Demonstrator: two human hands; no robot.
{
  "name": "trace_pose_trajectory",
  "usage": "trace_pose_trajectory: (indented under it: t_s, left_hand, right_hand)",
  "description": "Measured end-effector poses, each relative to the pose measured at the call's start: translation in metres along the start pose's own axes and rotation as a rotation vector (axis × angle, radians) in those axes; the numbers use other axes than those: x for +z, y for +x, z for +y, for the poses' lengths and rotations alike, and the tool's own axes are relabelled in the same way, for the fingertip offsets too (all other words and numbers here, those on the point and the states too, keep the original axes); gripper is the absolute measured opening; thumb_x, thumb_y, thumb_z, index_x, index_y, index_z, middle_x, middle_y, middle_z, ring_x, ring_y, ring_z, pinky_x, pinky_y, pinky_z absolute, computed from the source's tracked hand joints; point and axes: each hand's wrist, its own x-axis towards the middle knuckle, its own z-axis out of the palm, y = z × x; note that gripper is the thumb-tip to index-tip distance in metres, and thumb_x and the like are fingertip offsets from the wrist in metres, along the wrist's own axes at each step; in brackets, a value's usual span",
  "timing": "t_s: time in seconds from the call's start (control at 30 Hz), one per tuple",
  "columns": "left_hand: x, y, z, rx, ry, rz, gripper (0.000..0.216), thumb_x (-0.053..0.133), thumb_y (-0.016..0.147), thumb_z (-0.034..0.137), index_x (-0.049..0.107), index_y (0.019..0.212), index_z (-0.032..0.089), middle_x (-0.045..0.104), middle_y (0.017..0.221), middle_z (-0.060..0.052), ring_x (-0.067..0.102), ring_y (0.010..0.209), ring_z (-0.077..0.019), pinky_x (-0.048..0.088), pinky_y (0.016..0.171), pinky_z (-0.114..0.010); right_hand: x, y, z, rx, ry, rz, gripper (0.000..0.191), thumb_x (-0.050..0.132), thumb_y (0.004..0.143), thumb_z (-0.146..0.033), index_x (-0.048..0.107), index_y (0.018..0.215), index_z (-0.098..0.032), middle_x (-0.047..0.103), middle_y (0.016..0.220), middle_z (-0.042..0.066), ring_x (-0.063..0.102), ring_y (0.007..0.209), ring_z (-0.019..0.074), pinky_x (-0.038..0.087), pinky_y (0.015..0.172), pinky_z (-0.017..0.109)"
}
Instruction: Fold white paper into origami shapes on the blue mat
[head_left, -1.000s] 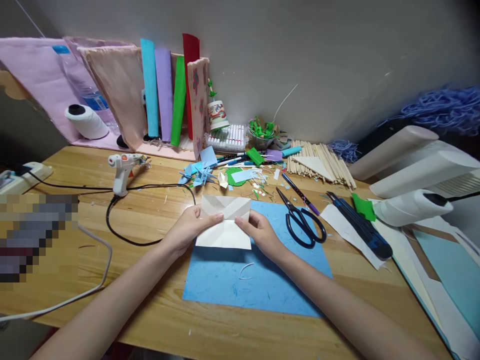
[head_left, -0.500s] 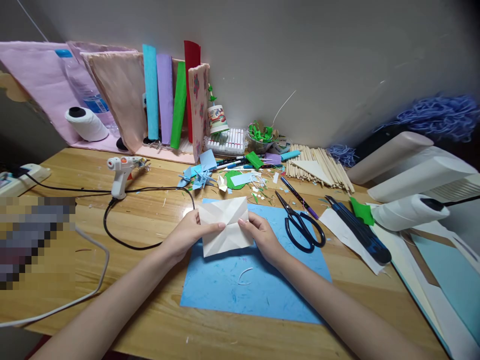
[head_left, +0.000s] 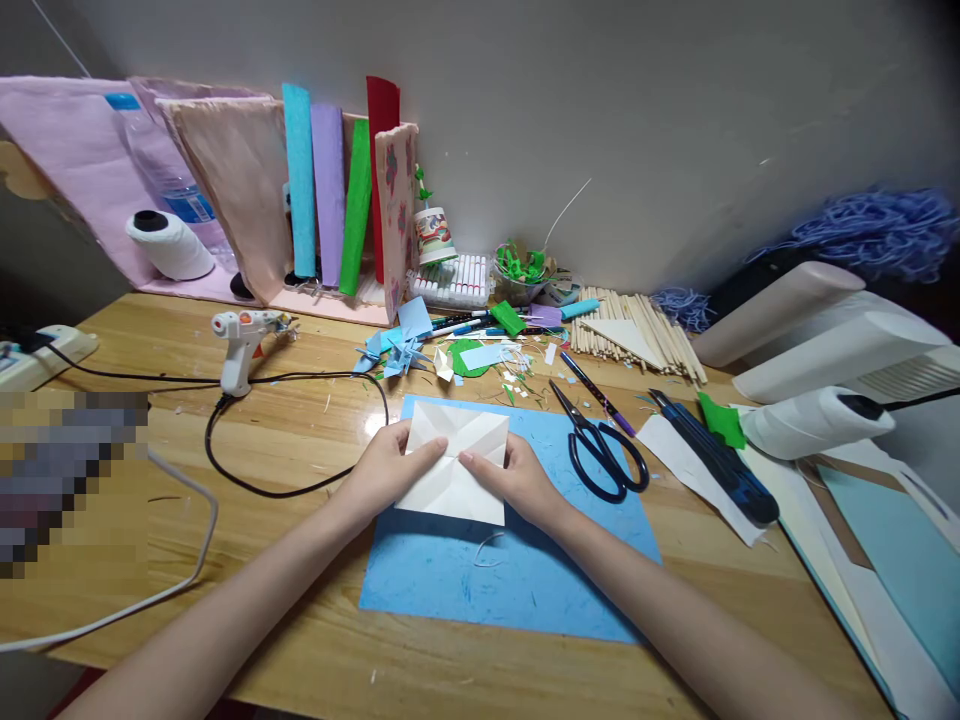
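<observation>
A square of creased white paper (head_left: 457, 495) is held up between both hands above a blue sheet (head_left: 555, 590). My left hand (head_left: 390, 465) grips its left side, thumb lying on the front near the centre. From the right, my right hand (head_left: 525, 475) pinches the other side, its thumb also close to the middle. Fold lines cross the paper from corner to corner. The fingers behind it are hidden. On the blue sheet lies a short white string (head_left: 487, 550), and black scissors (head_left: 604, 450) rest on its right part.
At the left stands a white glue gun (head_left: 238, 350) with a black cord. A utility knife (head_left: 712, 455) and a thread spool (head_left: 821, 420) lie at the right. Behind the sheet are paper scraps (head_left: 487, 355), blue folded paper (head_left: 405, 355), markers (head_left: 457, 280) and wooden sticks (head_left: 660, 335).
The paper has turned slightly clockwise and sits a little lower. Both thumbs have shifted on its front, the right one moving left toward the centre. Both hands still hold it.
</observation>
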Motion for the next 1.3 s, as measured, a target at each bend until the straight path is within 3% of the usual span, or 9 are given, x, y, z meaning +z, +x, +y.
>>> trace_pose_trajectory:
  t_s: [0.17,0.37,0.6,0.7,0.8,0.97,1.13,1.3]
  left_hand:
    - [-0.001,0.004,-0.010,0.004,0.029,0.042,0.039,0.056,0.072,0.046,0.062,0.087,0.010,0.067,0.076,-0.007,0.060,0.063,-0.0190,0.043,0.051,-0.024]
    - [0.000,0.006,-0.012,0.005,0.051,0.062,0.038,0.052,0.074,0.048,0.061,0.077,0.011,0.062,0.066,-0.003,0.053,0.055,-0.0143,0.037,0.047,-0.021]
    - [0.001,0.008,-0.015,0.026,0.051,0.140,0.040,0.048,0.076,0.050,0.059,0.074,0.012,0.059,0.064,-0.001,0.050,0.055,-0.0142,0.036,0.048,-0.022]
    - [0.002,0.008,-0.017,0.041,0.060,0.100,0.038,0.047,0.077,0.049,0.060,0.076,0.013,0.061,0.068,-0.002,0.051,0.058,-0.0150,0.037,0.051,-0.022]
    - [0.003,0.007,-0.018,0.034,0.044,0.090,0.038,0.047,0.077,0.048,0.061,0.077,0.012,0.060,0.065,-0.001,0.050,0.055,-0.0141,0.036,0.050,-0.022]
    - [0.004,0.009,-0.018,0.017,0.009,0.130,0.036,0.048,0.076,0.046,0.059,0.073,0.012,0.057,0.062,0.000,0.048,0.053,-0.0130,0.034,0.048,-0.022]
    - [0.001,0.009,-0.016,0.008,-0.010,0.142,0.037,0.047,0.075,0.049,0.056,0.073,0.013,0.053,0.061,0.001,0.046,0.053,-0.0120,0.033,0.047,-0.021]
    - [0.001,0.010,-0.016,0.005,-0.017,0.142,0.038,0.046,0.075,0.050,0.055,0.072,0.013,0.052,0.061,0.000,0.044,0.053,-0.0121,0.032,0.046,-0.021]
  right_hand:
    - [0.000,0.001,0.001,-0.065,0.002,0.061,0.030,0.053,0.079,-0.038,0.058,0.099,-0.015,0.065,0.089,0.006,0.060,0.074,0.0170,0.047,0.059,0.025]
    - [-0.002,0.002,-0.001,-0.067,0.071,-0.031,0.040,0.047,0.083,-0.034,0.048,0.122,-0.022,0.060,0.106,0.004,0.057,0.076,0.0150,0.045,0.063,0.024]
    - [0.000,0.000,-0.001,-0.078,0.013,-0.027,0.048,0.048,0.084,-0.033,0.040,0.129,-0.023,0.062,0.104,0.004,0.056,0.072,0.0135,0.044,0.057,0.022]
    - [0.000,0.001,-0.002,-0.073,0.015,-0.012,0.050,0.054,0.080,-0.032,0.042,0.128,-0.021,0.063,0.105,0.005,0.058,0.076,0.0148,0.046,0.060,0.023]
    - [0.000,0.003,-0.001,-0.079,-0.071,0.012,0.042,0.050,0.083,-0.030,0.049,0.123,-0.020,0.062,0.111,0.006,0.061,0.085,0.0182,0.049,0.069,0.029]
    - [-0.001,0.003,0.001,-0.265,-0.279,-0.004,0.039,0.040,0.085,-0.015,0.051,0.121,-0.026,0.052,0.126,0.000,0.046,0.118,0.0169,0.034,0.101,0.037]
    - [-0.001,-0.001,0.000,-0.458,-0.537,-0.066,0.059,0.034,0.077,0.001,0.041,0.128,-0.028,0.044,0.132,-0.004,0.041,0.122,0.0131,0.031,0.105,0.036]
    - [-0.001,-0.003,-0.001,-0.576,-0.726,-0.089,0.054,0.033,0.081,-0.003,0.037,0.132,-0.022,0.041,0.135,0.001,0.037,0.125,0.0129,0.033,0.105,0.035]
